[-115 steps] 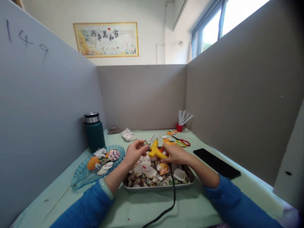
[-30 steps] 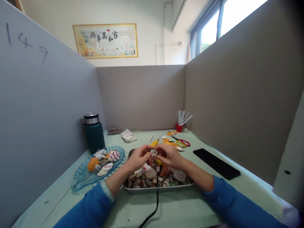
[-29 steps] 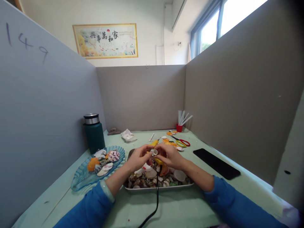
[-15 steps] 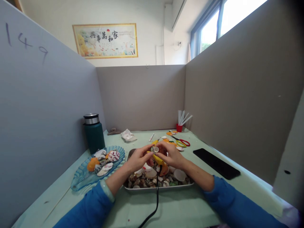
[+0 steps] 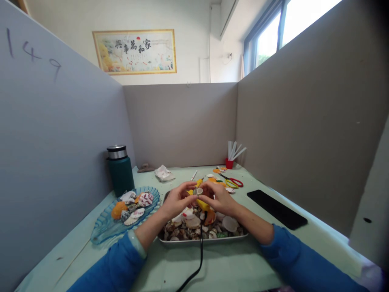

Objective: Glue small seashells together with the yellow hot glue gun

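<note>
Between my fingertips, above the shell tray, is a small pale shell (image 5: 198, 191). My right hand (image 5: 221, 197) pinches it from the right. My left hand (image 5: 180, 200) is closed at its left side, thumb and fingers near the shell; whether it grips the shell too is hard to make out. Behind and below the fingers lies a yellow glue gun (image 5: 203, 204), its black cord running down toward me over the tray. The metal tray (image 5: 203, 242) is filled with many shells, partly hidden by my hands.
On the left, a blue glass plate (image 5: 105, 230) of shells stands by a green bottle (image 5: 120, 174). A black phone (image 5: 277, 209) lies right. Farther back are scissors (image 5: 236, 182), a red cup (image 5: 229, 164) of white sticks and crumpled paper (image 5: 164, 173). Grey partitions enclose the table.
My left fingers have shifted slightly beside the small shell, and the shell has turned a little. My right hand has hardly moved.
</note>
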{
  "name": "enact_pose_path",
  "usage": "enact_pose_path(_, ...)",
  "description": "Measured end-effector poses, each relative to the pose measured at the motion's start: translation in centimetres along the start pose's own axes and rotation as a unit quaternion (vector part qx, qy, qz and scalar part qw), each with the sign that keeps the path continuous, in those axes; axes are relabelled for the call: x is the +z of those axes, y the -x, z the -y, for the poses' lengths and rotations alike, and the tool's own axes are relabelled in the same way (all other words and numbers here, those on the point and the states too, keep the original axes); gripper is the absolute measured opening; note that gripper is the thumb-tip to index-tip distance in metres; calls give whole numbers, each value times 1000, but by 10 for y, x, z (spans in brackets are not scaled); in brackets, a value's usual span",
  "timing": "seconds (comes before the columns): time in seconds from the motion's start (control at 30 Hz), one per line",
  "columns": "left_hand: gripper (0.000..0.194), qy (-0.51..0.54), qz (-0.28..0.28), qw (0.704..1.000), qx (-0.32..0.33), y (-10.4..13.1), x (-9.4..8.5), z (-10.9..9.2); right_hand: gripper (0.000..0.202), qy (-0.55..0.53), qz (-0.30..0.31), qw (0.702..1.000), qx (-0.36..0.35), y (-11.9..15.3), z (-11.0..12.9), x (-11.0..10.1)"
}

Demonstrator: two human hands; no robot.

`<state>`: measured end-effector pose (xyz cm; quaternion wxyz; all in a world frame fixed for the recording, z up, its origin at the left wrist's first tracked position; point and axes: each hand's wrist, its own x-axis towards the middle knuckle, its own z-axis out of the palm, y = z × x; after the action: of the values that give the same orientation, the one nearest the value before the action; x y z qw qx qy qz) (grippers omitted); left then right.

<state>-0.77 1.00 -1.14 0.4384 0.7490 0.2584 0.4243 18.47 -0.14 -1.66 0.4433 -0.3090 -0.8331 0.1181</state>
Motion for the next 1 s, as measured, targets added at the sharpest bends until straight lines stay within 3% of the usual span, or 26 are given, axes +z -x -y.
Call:
enact_pose_path(0.5, 48, 20, -12, 999, -29, 0, -1, 1, 19, 4, -3, 1000, -14, 1, -4, 0)
enact_pose_path(0.73, 52, 117, 28, 992, -44, 0, 1, -1, 19, -7, -13, 1000, -17, 1, -4, 0)
enact_pose_path(1.0, 35, 123, 23, 991, -51, 2, -1, -5, 21, 17, -10, 1000, -16, 2, -2, -1)
